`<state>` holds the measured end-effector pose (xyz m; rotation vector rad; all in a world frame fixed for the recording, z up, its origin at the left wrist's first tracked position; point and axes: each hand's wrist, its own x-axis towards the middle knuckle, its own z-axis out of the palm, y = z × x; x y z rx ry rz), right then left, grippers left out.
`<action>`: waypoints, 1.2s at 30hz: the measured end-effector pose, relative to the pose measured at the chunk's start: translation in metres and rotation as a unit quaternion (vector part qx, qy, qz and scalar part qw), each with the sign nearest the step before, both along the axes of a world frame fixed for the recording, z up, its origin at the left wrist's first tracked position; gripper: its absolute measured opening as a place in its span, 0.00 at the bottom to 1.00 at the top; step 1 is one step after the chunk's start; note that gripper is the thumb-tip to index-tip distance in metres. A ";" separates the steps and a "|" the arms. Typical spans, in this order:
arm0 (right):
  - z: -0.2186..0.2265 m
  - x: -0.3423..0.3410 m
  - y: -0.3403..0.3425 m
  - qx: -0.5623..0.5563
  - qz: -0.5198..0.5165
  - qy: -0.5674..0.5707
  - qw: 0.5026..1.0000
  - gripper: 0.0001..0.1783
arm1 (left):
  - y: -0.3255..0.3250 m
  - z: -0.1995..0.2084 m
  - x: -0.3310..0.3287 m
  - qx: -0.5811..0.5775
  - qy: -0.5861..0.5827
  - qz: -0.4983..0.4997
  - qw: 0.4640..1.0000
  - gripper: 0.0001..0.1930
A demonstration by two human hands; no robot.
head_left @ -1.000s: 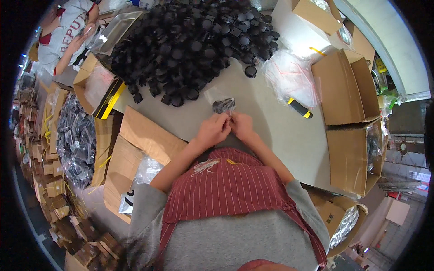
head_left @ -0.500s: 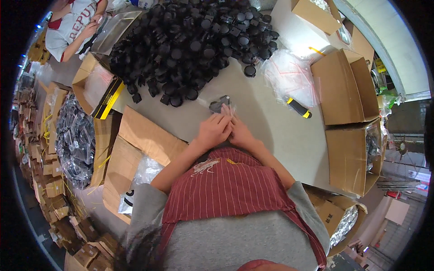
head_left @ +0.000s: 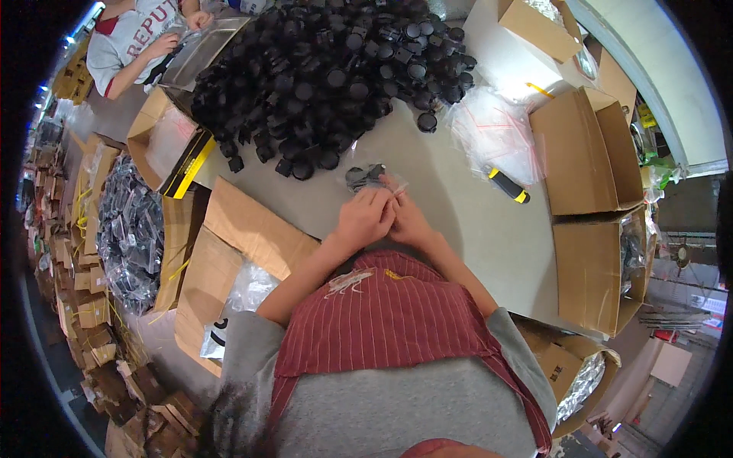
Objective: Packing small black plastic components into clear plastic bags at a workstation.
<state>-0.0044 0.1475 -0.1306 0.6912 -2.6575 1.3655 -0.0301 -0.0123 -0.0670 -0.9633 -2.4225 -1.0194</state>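
My left hand (head_left: 365, 217) and my right hand (head_left: 410, 219) meet over the grey table in front of my apron. Their fingers are closed together on the near end of a small clear plastic bag (head_left: 402, 184). Inside its far end lies a dark plastic part (head_left: 366, 177), which rests low over the table. The fingertips partly cover the bag's mouth, so I cannot tell whether it is sealed. Just beyond spreads a big heap of black plastic parts with round faces (head_left: 336, 78). A single one (head_left: 427, 121) sits apart at the heap's right edge.
Flat clear bags (head_left: 492, 126) and a yellow-black utility knife (head_left: 508, 186) lie to the right. Open cartons (head_left: 584, 156) line the right edge. At left are a carton flap (head_left: 252, 229) and a box of bagged parts (head_left: 131, 237). Another person (head_left: 145, 46) works at the far left.
The bag's far end with the dark part has tilted slightly left and flattened. My hands stay together in nearly the same place. The other person's hands have moved apart.
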 end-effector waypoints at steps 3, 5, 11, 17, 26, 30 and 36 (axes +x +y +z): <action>0.007 0.003 -0.001 0.020 -0.011 -0.004 1.000 0.42 | 0.002 -0.002 0.001 0.007 0.024 0.019 0.999 0.10; 0.007 0.001 -0.003 0.037 -0.015 -0.006 0.999 0.42 | 0.003 -0.003 0.004 -0.052 0.016 0.008 0.998 0.10; 0.016 -0.012 -0.005 0.111 -0.004 0.014 0.994 0.37 | 0.002 -0.004 0.001 -0.030 0.022 -0.071 0.997 0.09; 0.014 -0.014 -0.003 0.135 -0.012 -0.011 0.991 0.35 | 0.003 0.000 -0.001 -0.028 -0.003 -0.039 0.999 0.08; -0.024 0.005 0.006 0.048 -0.032 0.038 0.998 0.37 | 0.008 -0.006 0.002 -0.016 -0.007 -0.017 1.000 0.07; -0.019 -0.001 0.005 0.054 -0.038 0.071 0.995 0.38 | 0.011 -0.005 0.001 0.006 0.009 -0.013 1.000 0.07; 0.013 -0.013 0.001 0.237 -0.055 0.106 0.964 0.36 | 0.011 -0.003 0.008 -0.032 0.034 -0.009 0.999 0.08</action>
